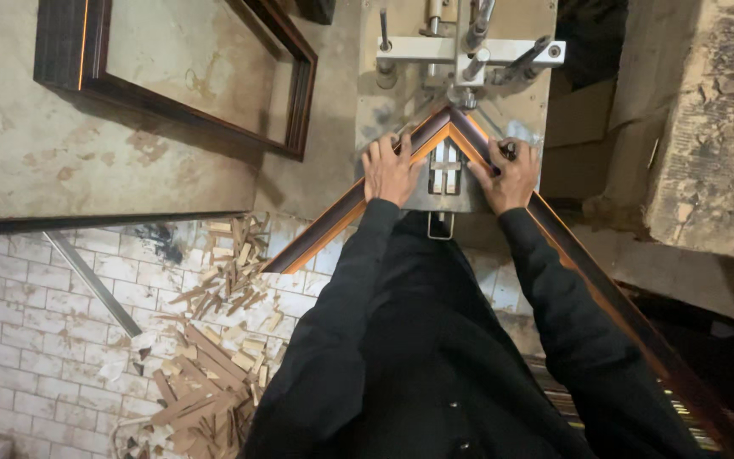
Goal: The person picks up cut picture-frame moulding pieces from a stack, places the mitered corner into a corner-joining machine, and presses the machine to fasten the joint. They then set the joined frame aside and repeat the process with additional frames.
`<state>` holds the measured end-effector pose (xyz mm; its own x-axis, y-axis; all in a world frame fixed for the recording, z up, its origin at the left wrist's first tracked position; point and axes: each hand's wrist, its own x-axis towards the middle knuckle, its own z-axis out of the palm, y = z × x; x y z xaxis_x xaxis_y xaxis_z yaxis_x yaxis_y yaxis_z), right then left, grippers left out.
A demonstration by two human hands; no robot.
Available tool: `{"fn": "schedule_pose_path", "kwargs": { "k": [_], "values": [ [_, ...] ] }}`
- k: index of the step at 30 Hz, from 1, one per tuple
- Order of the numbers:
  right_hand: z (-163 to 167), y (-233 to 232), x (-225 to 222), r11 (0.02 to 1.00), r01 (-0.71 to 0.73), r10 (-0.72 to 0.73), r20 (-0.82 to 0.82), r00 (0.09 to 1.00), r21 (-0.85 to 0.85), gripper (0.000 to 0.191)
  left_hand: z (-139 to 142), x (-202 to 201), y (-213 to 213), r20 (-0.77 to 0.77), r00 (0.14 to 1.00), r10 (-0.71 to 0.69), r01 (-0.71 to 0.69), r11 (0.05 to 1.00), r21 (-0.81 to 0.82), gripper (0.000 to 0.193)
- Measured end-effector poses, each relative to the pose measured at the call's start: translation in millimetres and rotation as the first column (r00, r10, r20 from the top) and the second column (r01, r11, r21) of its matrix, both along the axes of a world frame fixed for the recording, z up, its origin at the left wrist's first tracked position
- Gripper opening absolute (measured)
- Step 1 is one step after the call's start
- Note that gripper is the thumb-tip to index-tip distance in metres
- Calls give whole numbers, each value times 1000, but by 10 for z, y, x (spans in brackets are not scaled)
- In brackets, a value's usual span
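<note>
Your left hand [391, 168] and right hand [510, 174] pressed flat, fingers spread, on the two moulding pieces [450, 129] meeting at the joiner machine [460, 55] (upper centre). Uneven pressure could have opened the mitre, and nearby fingers risked pinching.

The light is soft and a bit dim. It falls mostly on the pale bench [129, 161] and the white tile floor [27, 340], which look the brightest. The right side and the bottom right corner are very dark. The black sleeves [401, 340] show almost no detail. The picture is fairly sharp in the middle. Straight lines bend a little near the edges. No strong glare shows.
</note>
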<state>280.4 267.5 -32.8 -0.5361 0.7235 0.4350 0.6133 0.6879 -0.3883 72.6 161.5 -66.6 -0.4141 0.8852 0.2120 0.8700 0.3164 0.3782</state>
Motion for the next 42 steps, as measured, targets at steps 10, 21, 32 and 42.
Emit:
{"fn": "schedule_pose_path", "kwargs": {
  "k": [10,21,32,42],
  "values": [
    [-142,29,74,999,-23,24,42,999,-22,58,-69,38,38,11,998,63,-63,997,35,67],
    [-260,26,59,1000,28,-27,91,995,-8,55,-121,54,105,-30,997,71,-72,997,-10,60],
    [-277,-36,87,999,34,-34,85,996,5,57,-180,132,76,-115,988,104,-98,994,53,60],
    [-257,35,12,998,61,-61,136,989,1,60,-151,61,128,-145,987,74,-75,997,-4,60]
  ]
}}
